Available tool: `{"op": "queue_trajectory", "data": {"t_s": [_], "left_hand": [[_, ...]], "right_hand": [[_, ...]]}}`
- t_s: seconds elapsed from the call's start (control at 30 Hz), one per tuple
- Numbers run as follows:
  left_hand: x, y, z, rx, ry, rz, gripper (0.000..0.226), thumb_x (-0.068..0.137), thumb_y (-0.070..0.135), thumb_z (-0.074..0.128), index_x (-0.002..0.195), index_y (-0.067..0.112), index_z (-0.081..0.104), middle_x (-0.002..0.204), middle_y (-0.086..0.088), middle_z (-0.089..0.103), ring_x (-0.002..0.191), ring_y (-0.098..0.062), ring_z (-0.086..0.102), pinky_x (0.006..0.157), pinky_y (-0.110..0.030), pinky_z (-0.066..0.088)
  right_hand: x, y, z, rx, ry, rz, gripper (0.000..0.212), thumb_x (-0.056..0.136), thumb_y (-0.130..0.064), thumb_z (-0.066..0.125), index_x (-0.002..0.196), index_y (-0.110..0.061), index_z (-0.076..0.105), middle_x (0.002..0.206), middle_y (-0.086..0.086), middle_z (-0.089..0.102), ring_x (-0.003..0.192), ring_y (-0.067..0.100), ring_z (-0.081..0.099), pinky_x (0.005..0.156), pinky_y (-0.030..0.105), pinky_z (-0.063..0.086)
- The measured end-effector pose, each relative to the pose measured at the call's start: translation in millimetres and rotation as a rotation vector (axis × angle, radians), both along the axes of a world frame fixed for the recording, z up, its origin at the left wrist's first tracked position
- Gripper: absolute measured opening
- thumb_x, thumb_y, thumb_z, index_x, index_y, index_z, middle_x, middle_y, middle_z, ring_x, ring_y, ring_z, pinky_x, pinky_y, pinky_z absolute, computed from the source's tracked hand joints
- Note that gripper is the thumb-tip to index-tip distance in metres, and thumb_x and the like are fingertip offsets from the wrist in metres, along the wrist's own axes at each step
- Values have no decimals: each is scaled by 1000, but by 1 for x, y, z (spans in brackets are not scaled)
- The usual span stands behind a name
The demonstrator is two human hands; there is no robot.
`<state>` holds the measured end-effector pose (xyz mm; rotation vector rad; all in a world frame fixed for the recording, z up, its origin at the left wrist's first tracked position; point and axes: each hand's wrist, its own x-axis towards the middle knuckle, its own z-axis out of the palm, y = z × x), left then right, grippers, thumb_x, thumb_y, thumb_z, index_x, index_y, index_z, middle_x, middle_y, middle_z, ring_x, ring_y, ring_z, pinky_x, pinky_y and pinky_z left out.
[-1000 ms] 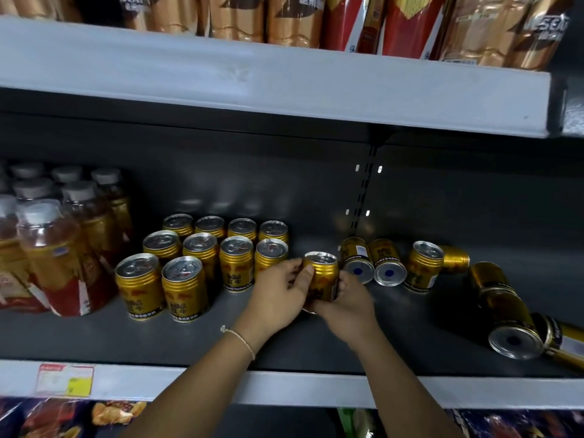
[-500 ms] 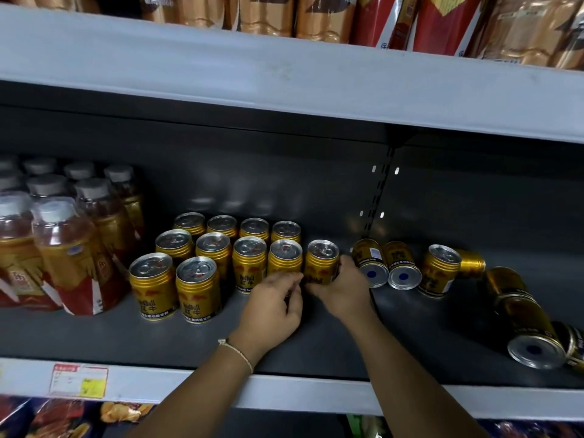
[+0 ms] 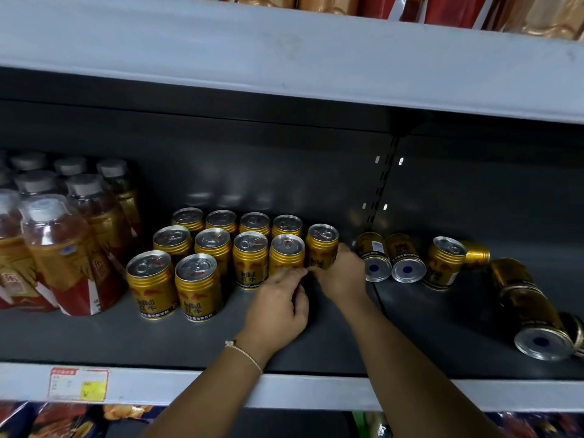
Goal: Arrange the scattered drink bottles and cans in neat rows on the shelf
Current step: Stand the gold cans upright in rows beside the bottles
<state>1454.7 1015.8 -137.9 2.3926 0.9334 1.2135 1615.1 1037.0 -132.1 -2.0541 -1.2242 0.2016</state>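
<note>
the right hand [image 3: 343, 275] fingers wrap the upright gold can [image 3: 322, 245] at the right end of the middle row (left hand [image 3: 278, 306] loosely curled, empty), so a careless nudge could topple neighbouring cans [image 3: 286, 252] on the shelf [image 3: 410, 327].

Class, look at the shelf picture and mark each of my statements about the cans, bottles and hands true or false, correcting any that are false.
1. The right hand touches an upright gold can. True.
2. All gold cans on the shelf stand upright. False: several lie on their sides at the right, such as the two tipped cans beside the right hand.
3. Bottles with grey caps stand left of the upright cans. True.
4. The left hand holds a bottle. False: it holds nothing visible, its fingers near the front of a can.
5. A price label is on the shelf's front edge. True.
</note>
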Motion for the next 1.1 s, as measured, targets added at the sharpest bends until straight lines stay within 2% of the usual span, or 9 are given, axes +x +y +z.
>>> {"op": "queue_trajectory", "data": {"t_s": [0.13, 0.5, 0.83, 1.1], "left_hand": [[0, 1, -1, -9, 6, 5, 35, 83, 10, 54, 117, 8, 64, 109, -6, 66, 101, -17, 60, 90, -26, 49], [0, 1, -1, -18, 0, 7, 36, 82, 10, 55, 117, 7, 64, 110, -6, 66, 100, -17, 60, 90, -26, 50], [0, 2, -4, -26, 4, 16, 38, 83, 13, 53, 119, 8, 63, 114, -6, 65, 104, -16, 59, 92, -25, 48], [-1, 0, -3, 40, 75, 10, 40, 82, 16, 52, 120, 9, 63, 116, -7, 65, 105, -21, 60, 90, -32, 52]], "right_hand": [[0, 5, 1, 5, 2, -12, 54, 72, -33, 87, 111, -7, 60, 110, 12, 69, 105, 29, 64, 83, 34, 50], [3, 12, -4, 26, 23, -20, 53, 73, -31, 86, 111, -5, 58, 110, 14, 68, 103, 30, 64, 73, 26, 38], [3, 11, -5, 41, 29, 0, 55, 76, -29, 83, 116, -3, 57, 114, 15, 66, 106, 31, 62, 82, 32, 46], [4, 5, -1, 27, -3, 9, 43, 85, -28, 76, 114, -2, 58, 110, 15, 67, 103, 30, 63, 74, 26, 41]]}}
